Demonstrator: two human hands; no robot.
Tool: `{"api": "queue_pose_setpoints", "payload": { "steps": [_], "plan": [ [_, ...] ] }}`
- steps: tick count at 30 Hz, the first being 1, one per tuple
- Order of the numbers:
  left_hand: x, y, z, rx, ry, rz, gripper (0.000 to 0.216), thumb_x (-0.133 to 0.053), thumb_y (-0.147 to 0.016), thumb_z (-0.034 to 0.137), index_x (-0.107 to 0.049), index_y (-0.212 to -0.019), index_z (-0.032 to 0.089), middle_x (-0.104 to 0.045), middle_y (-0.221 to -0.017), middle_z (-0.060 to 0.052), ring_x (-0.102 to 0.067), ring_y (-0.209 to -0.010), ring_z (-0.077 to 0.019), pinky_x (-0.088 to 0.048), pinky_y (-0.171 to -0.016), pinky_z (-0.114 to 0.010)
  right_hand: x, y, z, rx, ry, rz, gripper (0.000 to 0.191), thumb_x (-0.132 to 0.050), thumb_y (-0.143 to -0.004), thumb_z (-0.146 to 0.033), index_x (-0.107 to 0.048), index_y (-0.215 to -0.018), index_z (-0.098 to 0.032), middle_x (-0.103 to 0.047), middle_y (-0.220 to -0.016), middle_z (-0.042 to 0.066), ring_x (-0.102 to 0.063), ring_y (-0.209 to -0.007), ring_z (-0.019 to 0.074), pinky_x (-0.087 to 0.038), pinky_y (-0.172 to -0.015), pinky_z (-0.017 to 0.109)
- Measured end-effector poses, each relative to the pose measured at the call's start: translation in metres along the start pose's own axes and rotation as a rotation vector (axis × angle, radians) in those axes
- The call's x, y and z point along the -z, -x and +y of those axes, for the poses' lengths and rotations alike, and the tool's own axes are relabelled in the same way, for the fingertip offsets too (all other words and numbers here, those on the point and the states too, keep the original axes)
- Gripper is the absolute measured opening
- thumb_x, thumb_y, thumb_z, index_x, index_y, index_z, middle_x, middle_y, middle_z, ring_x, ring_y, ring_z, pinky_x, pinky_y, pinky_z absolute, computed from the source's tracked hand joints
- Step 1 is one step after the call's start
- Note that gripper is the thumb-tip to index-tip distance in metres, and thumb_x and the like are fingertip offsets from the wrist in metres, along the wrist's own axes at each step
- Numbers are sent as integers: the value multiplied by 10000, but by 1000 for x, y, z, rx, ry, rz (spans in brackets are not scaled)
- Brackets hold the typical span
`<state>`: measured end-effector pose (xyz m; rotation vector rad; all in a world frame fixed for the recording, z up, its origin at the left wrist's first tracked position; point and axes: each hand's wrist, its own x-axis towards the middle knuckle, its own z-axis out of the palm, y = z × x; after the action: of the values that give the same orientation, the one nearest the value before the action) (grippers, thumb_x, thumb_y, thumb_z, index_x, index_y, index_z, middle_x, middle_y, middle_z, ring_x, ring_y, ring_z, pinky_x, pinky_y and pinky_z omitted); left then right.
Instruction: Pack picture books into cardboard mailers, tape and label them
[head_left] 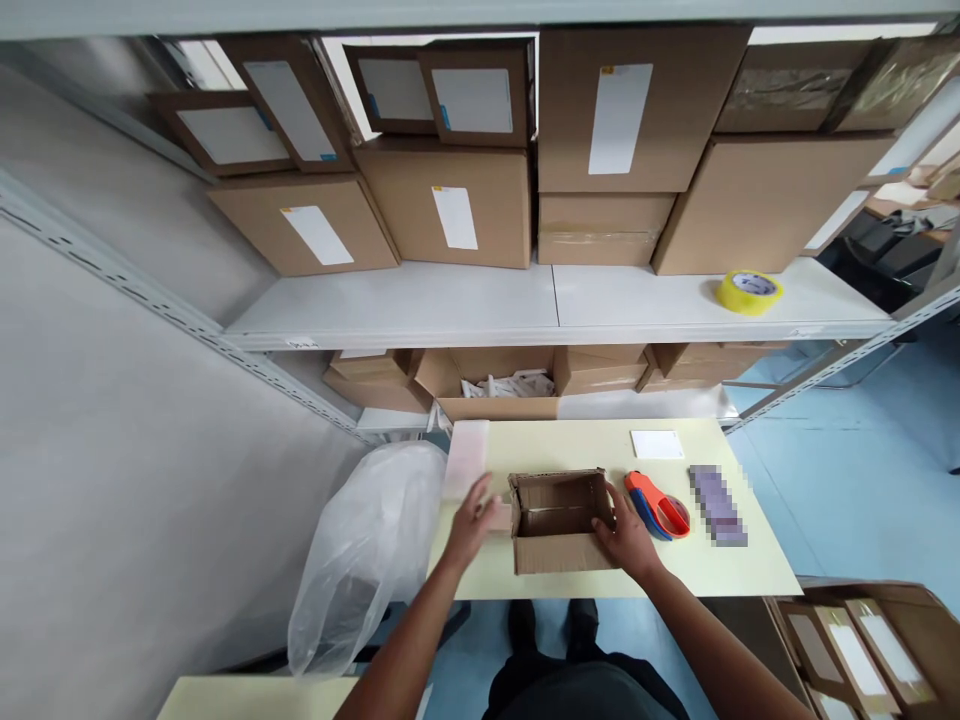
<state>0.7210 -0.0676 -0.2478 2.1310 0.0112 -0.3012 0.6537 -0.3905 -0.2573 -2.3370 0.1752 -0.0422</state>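
An open cardboard box (pixel 566 553) sits on the pale yellow table (pixel 697 575), its opening facing up and its inside looking bare. My right hand (pixel 628 532) grips the box's right wall, with the thumb over the edge and inside. At the left side is my left hand (pixel 469 522), fingers apart, beside a small tan piece (pixel 501 518) that may be a box flap. Whether the fingers touch it I cannot tell. Just right of my right hand lies a red and blue tape dispenser (pixel 658 506).
A white card (pixel 657 444), a blurred purple item (pixel 718 506) and a pinkish sheet (pixel 467 455) lie on the table. A clear plastic bag (pixel 367 550) hangs at left. Shelves hold cartons (pixel 465 170) and a yellow tape roll (pixel 750 292). More boxes stand in a carton (pixel 900 592) lower right.
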Motion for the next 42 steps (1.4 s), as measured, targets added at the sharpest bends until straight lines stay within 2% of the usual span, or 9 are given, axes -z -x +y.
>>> {"api": "queue_pose_setpoints", "payload": {
  "steps": [2, 6, 11, 19, 25, 29, 33, 37, 42],
  "plan": [
    [18, -40, -8, 250, -235, 153, 549, -477, -974, 408, -451, -1482, 202, -525, -1528, -108, -515, -1391, -224, -414, -1130, -332, -3, 2, 0, 19, 28, 4, 652, -525, -898, -349, -370, -1520, -228, -534, -1449, 140, -571, -1307, 297, -519, -1051, 478],
    [34, -105, -28, 442, -360, 220, 644, -553, -915, 436, -472, -1420, 44, -545, -1442, -276, -489, -1391, -372, -418, -1107, -452, -8, 4, -2, 12, 75, -1, 654, -477, -933, -346, -327, -1557, -221, -496, -1501, 146, -538, -1354, 297, -505, -1071, 466],
    [37, -130, -57, 549, -437, 191, 509, -604, -859, 421, -592, -1271, 122, -619, -1345, -245, -566, -1300, -394, -505, -960, -448, -11, 8, -5, -30, 106, -19, 688, -438, -959, -330, -223, -1607, -244, -482, -1523, 142, -591, -1301, 296, -528, -1035, 458],
    [61, -125, -80, 574, -455, 101, 294, -627, -822, 330, -663, -1078, 190, -744, -1170, -145, -681, -1159, -309, -516, -879, -329, -15, 11, -9, -44, 137, -1, 691, -420, -969, -295, -201, -1621, -227, -580, -1417, 151, -651, -1212, 289, -567, -960, 425],
    [45, -133, -75, 549, -414, 115, 400, -634, -781, 289, -616, -1163, 172, -738, -1175, -168, -692, -1136, -319, -511, -856, -335, -20, 13, -7, -40, 153, 20, 702, -418, -971, -287, -178, -1630, -241, -585, -1415, 136, -653, -1205, 273, -578, -942, 400],
    [35, -138, -68, 537, -341, 111, 307, -635, -753, 284, -645, -1041, 180, -751, -1088, -161, -695, -1114, -334, -513, -820, -333, -17, 12, -8, -31, 148, 15, 704, -412, -974, -283, -165, -1631, -238, -574, -1429, 136, -632, -1238, 274, -568, -966, 408],
    [36, -124, -54, 482, -228, 157, 185, -566, -769, 239, -637, -935, 197, -754, -949, -104, -717, -1015, -295, -518, -761, -305, -16, 11, -11, -29, 140, 10, 703, -414, -970, -275, -173, -1630, -236, -583, -1411, 137, -634, -1228, 274, -566, -970, 414],
    [51, -98, -31, 388, -65, 232, 268, -474, -820, 219, -603, -1048, 164, -753, -941, -77, -724, -887, -220, -535, -708, -262, -17, 9, -15, -53, 124, -4, 707, -422, -953, -249, -197, -1624, -229, -577, -1409, 146, -643, -1194, 280, -568, -961, 431],
    [84, -65, 27, 98, 210, 343, 391, -499, -885, 371, -523, -1219, 168, -738, -1107, -70, -703, -995, -196, -560, -837, -275, -17, 6, -20, -72, 112, -40, 712, -434, -950, -248, -204, -1621, -195, -566, -1411, 173, -628, -1205, 290, -538, -997, 444]
  ]
}}
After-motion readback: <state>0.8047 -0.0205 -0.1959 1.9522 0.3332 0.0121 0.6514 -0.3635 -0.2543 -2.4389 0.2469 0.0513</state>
